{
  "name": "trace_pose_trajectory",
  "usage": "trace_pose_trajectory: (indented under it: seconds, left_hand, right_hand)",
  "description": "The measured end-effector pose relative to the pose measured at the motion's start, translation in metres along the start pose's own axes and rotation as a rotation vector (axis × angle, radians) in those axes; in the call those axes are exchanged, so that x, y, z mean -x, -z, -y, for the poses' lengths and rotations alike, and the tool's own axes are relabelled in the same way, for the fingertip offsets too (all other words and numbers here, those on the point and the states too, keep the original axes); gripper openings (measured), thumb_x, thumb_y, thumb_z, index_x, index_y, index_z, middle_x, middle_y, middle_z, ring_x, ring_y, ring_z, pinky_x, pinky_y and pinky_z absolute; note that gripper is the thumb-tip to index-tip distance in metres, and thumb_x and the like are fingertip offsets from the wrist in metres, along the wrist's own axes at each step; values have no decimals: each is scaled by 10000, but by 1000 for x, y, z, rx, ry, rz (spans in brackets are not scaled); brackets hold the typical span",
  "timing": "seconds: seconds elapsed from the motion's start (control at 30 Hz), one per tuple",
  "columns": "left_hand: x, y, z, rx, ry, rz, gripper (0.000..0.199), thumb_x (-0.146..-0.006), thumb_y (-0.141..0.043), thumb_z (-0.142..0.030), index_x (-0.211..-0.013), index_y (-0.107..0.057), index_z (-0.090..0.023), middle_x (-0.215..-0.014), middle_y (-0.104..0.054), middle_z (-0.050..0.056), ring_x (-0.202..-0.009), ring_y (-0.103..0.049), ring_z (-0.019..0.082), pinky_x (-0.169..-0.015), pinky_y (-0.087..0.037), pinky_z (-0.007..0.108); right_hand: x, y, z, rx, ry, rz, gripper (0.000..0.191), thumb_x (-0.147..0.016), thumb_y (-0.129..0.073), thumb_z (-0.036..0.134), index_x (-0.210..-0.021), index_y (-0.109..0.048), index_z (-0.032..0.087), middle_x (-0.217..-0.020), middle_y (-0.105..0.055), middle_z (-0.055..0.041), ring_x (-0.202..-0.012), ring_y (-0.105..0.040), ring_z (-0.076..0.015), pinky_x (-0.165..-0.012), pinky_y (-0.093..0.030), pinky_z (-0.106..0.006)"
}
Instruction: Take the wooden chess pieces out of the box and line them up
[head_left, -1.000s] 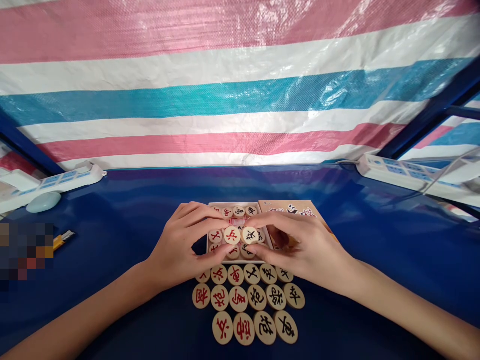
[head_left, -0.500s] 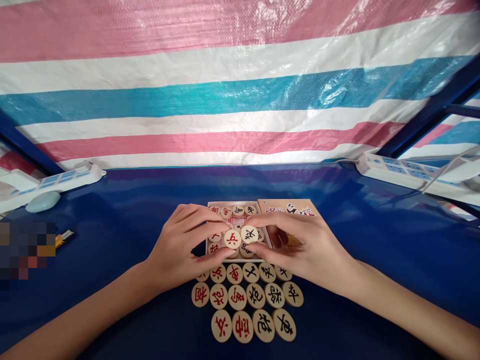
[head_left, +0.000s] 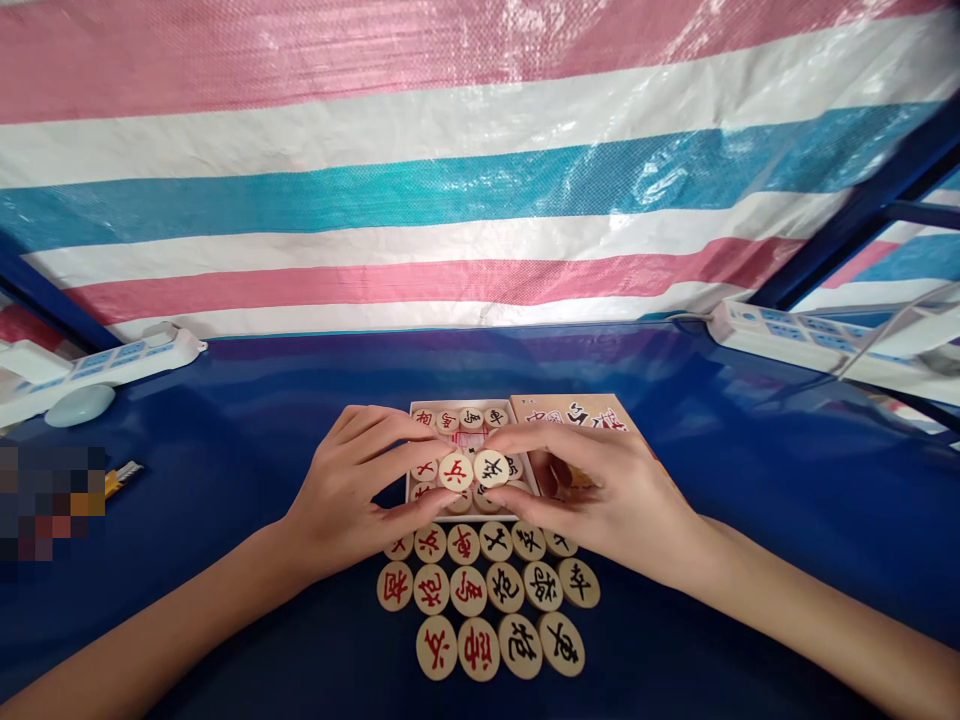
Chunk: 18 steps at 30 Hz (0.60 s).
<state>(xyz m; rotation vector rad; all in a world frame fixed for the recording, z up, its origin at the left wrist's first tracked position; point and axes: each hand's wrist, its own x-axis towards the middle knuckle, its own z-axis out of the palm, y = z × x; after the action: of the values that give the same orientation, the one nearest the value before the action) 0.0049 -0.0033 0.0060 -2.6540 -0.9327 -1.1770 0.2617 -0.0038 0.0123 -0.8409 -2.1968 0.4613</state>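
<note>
A round Chinese chess piece with a red character is pinched between the thumb and fingers of my left hand. Close beside it, my right hand grips a piece with a black character. Both pieces are held over a white box, in which several more pieces lie around a red-printed sheet. My fingers cover part of the box. Nearer to me, rows of pieces lie on the blue table, red characters on the left and black on the right.
A printed cardboard lid lies against the box's right side, partly behind my right hand. Power strips stand at the far left and far right. A pale rounded object and a yellow cutter lie on the left. Striped sheeting hangs behind the table.
The whole view has shifted slightly, so everything sits a little further left. Both hands keep hold of their chess pieces, with the gap between the two pieces about the same.
</note>
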Motion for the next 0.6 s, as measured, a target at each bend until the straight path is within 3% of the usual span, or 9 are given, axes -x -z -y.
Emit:
trace_pose_trajectory:
  seconds: [0.6]
  left_hand:
    - [-1,1,-2,36,-31,-30,243,-806,-777,-256,-1021,-677,-207,-957,-734,-1,-906,-656,166,-803,-485,323]
  right_hand:
    - [-1,1,1,38,44,10,315,-856,-735,322,-1139,-634,229,-811,-681,25,-499,-483,-55,-468,-392,-212]
